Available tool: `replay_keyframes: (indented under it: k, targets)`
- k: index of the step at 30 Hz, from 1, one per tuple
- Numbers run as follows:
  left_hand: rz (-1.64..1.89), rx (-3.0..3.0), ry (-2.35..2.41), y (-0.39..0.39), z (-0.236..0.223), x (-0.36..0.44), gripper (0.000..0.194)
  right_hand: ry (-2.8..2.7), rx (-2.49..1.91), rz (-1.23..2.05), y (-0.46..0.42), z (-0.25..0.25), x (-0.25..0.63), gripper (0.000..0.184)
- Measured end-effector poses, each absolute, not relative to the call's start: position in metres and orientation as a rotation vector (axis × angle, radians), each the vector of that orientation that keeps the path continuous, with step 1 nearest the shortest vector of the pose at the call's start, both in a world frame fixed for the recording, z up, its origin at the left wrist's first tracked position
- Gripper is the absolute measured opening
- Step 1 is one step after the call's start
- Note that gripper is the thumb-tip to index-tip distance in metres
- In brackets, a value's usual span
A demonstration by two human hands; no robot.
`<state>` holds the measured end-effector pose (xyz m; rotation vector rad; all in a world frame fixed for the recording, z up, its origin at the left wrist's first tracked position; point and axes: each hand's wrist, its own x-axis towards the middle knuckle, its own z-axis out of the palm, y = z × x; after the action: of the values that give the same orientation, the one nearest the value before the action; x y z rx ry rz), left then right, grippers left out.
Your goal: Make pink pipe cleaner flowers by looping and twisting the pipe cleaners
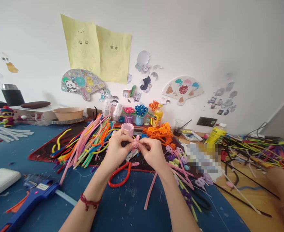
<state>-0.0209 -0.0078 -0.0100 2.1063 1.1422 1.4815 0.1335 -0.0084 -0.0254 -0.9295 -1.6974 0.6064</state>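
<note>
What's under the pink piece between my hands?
Below the pink piece, red-handled scissors and a dark mat show. The left hand and right hand cover part of that area, so anything directly behind them can't be seen.

It looks like a craft workspace: pipe cleaners [93, 132], a glue gun [33, 196] and potted blue flowers [141, 111] share the counter [125, 212], below drawings [114, 58] and decorated fans [190, 87] on the wall [204, 38].

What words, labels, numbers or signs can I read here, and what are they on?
"囍", in red, on the right-hand fan.
Too small or blurred to read: labels on the blue glue gun, yellow bottle, orange bottle and tilted white bottle.
</note>
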Motion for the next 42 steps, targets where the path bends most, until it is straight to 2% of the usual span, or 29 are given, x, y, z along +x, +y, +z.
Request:
replay_keyframes:
  k: [5,13,18,23,26,30,42]
  targets:
    - [1.386,2.193,1.142,-0.013,-0.003,-0.021,0.033,-1.771,-0.927,0.628,-0.010,-0.025,0.138,0.023]
    - [1.352,2.028,0.967,-0.010,-0.008,-0.020,0.038,-1.734,-0.897,0.682,-0.011,-0.024,0.134,0.022]
    - [1.453,2.079,1.121,-0.011,-0.005,-0.020,0.028,-1.473,-0.893,0.903,-0.007,-0.023,0.135,0.025]
    - [1.439,2.636,1.347,-0.016,-0.006,-0.014,0.021,-1.335,-0.839,1.093,-0.002,-0.025,0.137,0.032]
    - [1.378,2.910,1.561,-0.016,-0.013,-0.012,0.026,-1.411,-0.857,1.050,-0.002,-0.027,0.136,0.035]
    - [1.367,3.054,1.646,-0.013,-0.016,-0.014,0.025,-1.586,-0.945,0.812,-0.005,-0.027,0.132,0.033]
    - [1.308,2.947,1.270,-0.016,-0.011,-0.015,0.026,-1.664,-0.870,0.829,-0.007,-0.022,0.138,0.031]
